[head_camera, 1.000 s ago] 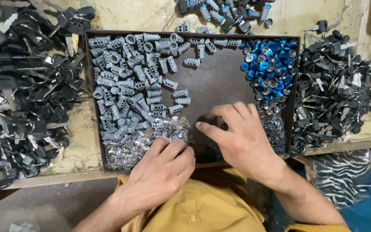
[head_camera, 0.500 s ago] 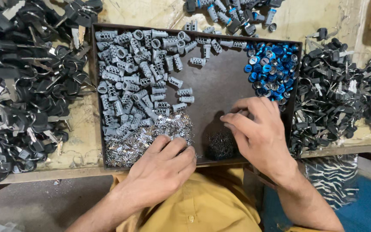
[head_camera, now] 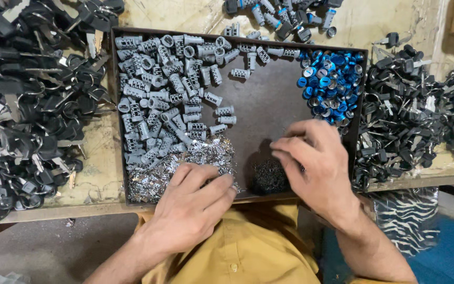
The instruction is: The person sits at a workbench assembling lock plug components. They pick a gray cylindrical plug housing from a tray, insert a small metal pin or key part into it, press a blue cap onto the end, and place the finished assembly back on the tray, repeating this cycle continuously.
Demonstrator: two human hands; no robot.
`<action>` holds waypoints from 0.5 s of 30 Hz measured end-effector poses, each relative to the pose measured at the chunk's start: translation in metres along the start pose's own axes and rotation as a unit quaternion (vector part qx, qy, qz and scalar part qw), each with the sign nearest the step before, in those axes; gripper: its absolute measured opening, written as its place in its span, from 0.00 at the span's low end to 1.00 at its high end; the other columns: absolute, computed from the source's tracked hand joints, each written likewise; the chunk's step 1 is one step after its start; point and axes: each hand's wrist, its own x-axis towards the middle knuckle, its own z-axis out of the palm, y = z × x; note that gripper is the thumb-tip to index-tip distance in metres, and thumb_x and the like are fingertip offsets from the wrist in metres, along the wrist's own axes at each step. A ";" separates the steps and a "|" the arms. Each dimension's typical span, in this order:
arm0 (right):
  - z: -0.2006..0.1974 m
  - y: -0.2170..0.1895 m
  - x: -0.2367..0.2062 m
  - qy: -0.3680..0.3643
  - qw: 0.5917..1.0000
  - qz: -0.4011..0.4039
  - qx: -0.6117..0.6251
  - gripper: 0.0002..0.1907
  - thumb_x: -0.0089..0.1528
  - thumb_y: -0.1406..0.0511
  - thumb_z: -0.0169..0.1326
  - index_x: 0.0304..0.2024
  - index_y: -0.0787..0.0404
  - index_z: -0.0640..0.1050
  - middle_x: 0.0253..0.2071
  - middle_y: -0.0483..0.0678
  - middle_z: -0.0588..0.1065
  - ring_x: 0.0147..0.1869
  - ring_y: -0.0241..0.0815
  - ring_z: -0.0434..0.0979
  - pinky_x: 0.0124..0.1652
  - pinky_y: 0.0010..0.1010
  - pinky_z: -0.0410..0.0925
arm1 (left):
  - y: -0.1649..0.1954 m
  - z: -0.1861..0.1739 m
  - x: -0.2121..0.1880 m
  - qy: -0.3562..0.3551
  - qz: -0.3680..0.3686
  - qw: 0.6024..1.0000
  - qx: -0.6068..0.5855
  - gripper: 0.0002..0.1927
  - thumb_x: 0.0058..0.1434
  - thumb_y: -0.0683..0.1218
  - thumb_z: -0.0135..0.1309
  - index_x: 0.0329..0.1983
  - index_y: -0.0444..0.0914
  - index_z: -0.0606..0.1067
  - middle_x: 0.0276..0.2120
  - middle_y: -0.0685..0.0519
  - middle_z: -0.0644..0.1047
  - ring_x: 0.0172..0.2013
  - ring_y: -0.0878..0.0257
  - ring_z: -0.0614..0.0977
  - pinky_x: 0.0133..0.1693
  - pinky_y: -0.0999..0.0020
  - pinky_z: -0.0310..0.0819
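Observation:
A dark shallow tray (head_camera: pixel 269 100) lies on the bench before me. Grey lock cylinders (head_camera: pixel 164 89) fill its left side and blue ring caps (head_camera: pixel 329 84) its right corner. My left hand (head_camera: pixel 193 202) rests palm down at the near edge, fingertips on a heap of small shiny metal wafers (head_camera: pixel 185 163). My right hand (head_camera: pixel 316 163) hovers curled over the tray's near right part, beside a clump of tiny dark springs (head_camera: pixel 269 176). Whether its fingers pinch a small part is hidden.
Black-headed keys on rings (head_camera: pixel 22 105) are piled left of the tray, and more black keys (head_camera: pixel 416 105) lie to its right. Loose blue-and-grey cylinders (head_camera: pixel 285 16) sit beyond the far rim. The bench's front edge (head_camera: pixel 53 210) runs just below the tray.
My right hand has shifted right and slightly away from me, uncovering the spring clump. My left hand has stayed on the wafer heap.

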 end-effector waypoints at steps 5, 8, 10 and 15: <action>0.019 -0.016 -0.004 -0.036 0.999 -0.026 0.029 0.14 0.55 0.69 0.64 0.44 0.58 0.80 0.41 0.47 0.73 0.44 0.50 0.72 0.42 0.41 0.62 | 0.006 -0.004 0.000 0.133 -0.120 0.983 -0.048 0.17 0.45 0.33 0.55 0.40 0.34 0.79 0.44 0.49 0.79 0.45 0.51 0.78 0.46 0.59 0.72; 0.028 -0.023 0.003 -0.051 0.998 -0.032 0.018 0.19 0.57 0.69 0.62 0.51 0.61 0.79 0.43 0.49 0.73 0.45 0.51 0.71 0.43 0.42 0.62 | 0.012 -0.013 -0.004 0.203 -0.192 0.958 -0.059 0.17 0.45 0.28 0.51 0.37 0.34 0.79 0.39 0.50 0.80 0.42 0.53 0.80 0.44 0.63 0.75; 0.031 -0.029 0.010 -0.074 0.996 -0.043 0.018 0.21 0.57 0.68 0.61 0.53 0.62 0.77 0.43 0.50 0.73 0.45 0.52 0.71 0.43 0.42 0.62 | 0.015 -0.020 -0.009 0.235 -0.222 0.945 -0.056 0.17 0.46 0.27 0.50 0.35 0.34 0.79 0.37 0.49 0.80 0.41 0.54 0.80 0.45 0.64 0.75; 0.019 -0.026 0.021 -0.029 0.999 -0.017 0.007 0.14 0.59 0.71 0.61 0.48 0.59 0.80 0.42 0.49 0.74 0.46 0.52 0.74 0.44 0.41 0.65 | 0.017 -0.025 -0.024 0.281 -0.256 0.924 -0.052 0.15 0.47 0.26 0.49 0.35 0.33 0.78 0.37 0.48 0.80 0.41 0.54 0.80 0.43 0.67 0.74</action>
